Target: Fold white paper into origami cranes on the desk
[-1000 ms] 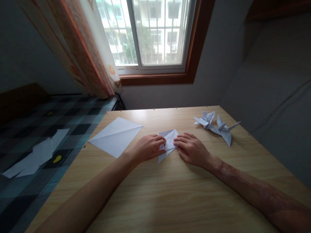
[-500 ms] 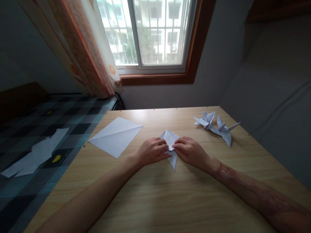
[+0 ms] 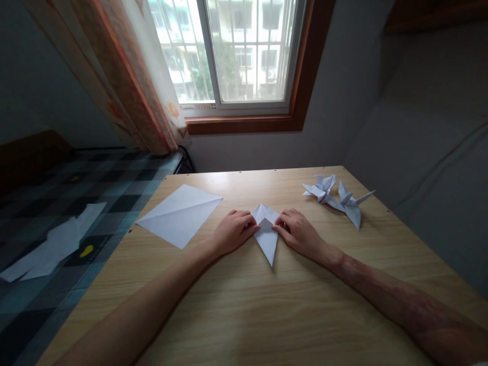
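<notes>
A folded piece of white paper [image 3: 268, 240] lies on the wooden table, its long point aimed toward me and a flap raised near its middle. My left hand [image 3: 234, 231] pinches its left edge with thumb and fingertips. On the opposite edge, my right hand [image 3: 297, 230] grips it the same way, fingers curled together. To the left rests a white paper sheet [image 3: 181, 216] with a crease running across it. Two folded paper cranes [image 3: 322, 188] sit touching each other at the table's back right.
The wooden table [image 3: 213, 315] stands below a barred window [image 3: 247, 56]. Left of it is a bed with a checked cover [image 3: 125, 175], where cut paper strips [image 3: 61, 244] lie. A patterned curtain [image 3: 129, 81] hangs beside the window.
The flap held down between my fingers has lifted, showing the paper's middle. My left fingers have drawn back to the left edge, and my right hand has shifted slightly up.
</notes>
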{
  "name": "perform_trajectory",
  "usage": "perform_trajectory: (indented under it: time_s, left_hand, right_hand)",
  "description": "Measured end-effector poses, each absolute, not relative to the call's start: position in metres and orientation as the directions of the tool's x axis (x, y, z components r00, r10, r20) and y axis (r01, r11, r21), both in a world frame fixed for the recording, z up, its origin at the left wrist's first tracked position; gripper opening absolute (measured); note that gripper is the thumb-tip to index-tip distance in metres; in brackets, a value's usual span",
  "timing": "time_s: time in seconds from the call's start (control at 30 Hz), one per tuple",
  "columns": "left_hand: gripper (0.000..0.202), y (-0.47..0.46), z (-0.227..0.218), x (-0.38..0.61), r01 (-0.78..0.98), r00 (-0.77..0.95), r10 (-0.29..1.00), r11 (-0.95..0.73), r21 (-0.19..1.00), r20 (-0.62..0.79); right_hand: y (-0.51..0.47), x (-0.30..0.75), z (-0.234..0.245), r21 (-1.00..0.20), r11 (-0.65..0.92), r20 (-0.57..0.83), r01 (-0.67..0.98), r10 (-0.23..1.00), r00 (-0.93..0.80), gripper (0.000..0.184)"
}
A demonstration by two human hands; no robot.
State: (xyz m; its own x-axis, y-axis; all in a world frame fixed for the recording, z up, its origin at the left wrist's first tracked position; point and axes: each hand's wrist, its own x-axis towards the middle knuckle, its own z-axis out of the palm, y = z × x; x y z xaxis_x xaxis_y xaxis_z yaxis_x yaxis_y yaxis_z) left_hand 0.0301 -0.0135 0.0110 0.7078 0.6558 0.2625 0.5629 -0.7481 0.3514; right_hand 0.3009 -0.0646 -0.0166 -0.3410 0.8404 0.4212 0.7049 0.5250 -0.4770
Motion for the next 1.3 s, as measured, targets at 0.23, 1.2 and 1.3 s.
perform_trajectory:
  time_s: [0.23,1.2,1.3]
  left_hand:
    - [0.025,-0.016,0.013,0.031,0.629,0.674,0.700,-0.711,0.315,0.235]
    - [0.018,-0.039,0.006,0.046,0.637,0.743,0.555,-0.757,-0.144,0.374]
    - [0.016,-0.037,0.005,0.043,0.546,0.804,0.477,-0.828,-0.124,0.356]
  right_hand:
    - [-0.063,0.303,-0.017,-0.511,0.485,0.417,0.710,0.862,-0.288,0.013]
    - [-0.056,0.304,-0.024,-0.568,0.409,0.374,0.715,0.901,-0.219,0.016]
    - [-0.059,0.303,-0.022,-0.542,0.415,0.389,0.731,0.895,-0.220,0.013]
